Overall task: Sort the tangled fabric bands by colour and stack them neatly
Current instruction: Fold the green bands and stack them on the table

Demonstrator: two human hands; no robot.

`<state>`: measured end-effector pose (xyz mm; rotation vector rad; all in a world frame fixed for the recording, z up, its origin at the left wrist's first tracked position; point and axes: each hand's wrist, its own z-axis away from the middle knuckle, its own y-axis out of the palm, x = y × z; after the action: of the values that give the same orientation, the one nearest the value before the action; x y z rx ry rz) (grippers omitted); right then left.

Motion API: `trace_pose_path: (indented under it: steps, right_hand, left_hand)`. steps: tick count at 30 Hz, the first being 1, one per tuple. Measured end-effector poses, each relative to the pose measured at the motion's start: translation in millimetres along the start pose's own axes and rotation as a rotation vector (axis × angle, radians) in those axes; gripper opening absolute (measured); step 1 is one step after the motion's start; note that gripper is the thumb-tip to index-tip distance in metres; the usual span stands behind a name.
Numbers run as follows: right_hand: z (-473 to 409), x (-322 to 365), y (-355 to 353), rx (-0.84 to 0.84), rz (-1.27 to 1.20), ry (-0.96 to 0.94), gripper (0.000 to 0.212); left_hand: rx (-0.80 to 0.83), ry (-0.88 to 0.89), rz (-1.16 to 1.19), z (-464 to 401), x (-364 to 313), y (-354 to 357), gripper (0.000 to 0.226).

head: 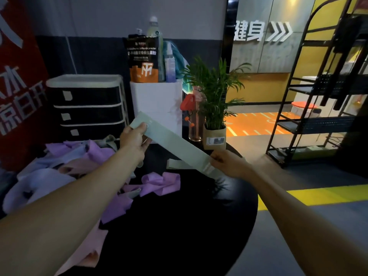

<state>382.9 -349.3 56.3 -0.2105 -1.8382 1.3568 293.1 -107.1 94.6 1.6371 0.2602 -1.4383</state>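
A pale green fabric band [175, 143] is stretched flat in the air above the round black table [199, 226]. My left hand [134, 141] pinches its upper left end, and my right hand [229, 163] pinches its lower right end. Another pale green band [177, 164] lies flat on the table just below the held one. A tangle of purple, lilac and pink bands [65, 172] covers the table's left side. One crumpled purple band [159, 183] lies near the middle, apart from the pile.
Behind the table stand a black drawer unit [87, 108], a white box [157, 108] topped with a pouch and bottles, a clear bottle with a red lid [194, 120] and a potted plant [214, 108]. A black metal rack [318, 96] stands at the right.
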Motion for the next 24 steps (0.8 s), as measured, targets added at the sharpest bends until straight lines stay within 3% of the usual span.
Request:
trace_pose_path:
  steps: [3, 8, 13, 18, 24]
  right_hand:
    - [-1, -16, -1, 0.048, 0.008, 0.05, 0.004]
    - [0, -47, -4, 0.084, -0.021, 0.112, 0.012]
    - [-6, -78, -5, -0.219, -0.141, 0.222, 0.015]
    - [-18, -106, -2, -0.531, -0.149, 0.398, 0.016]
    - [-37, -126, 9, -0.656, -0.149, 0.461, 0.014]
  left_hand:
    - [-0.032, -0.051, 0.021, -8, 21, 2, 0.016]
    - [-0.08, -0.11, 0.039, -29, 50, 3, 0.02]
    - [-0.074, -0.124, -0.027, -43, 85, 7, 0.012]
    - [-0.057, -0.018, -0.387, -57, 115, 7, 0.019]
    - [-0.01, 0.179, -0.856, -62, 132, 5, 0.013]
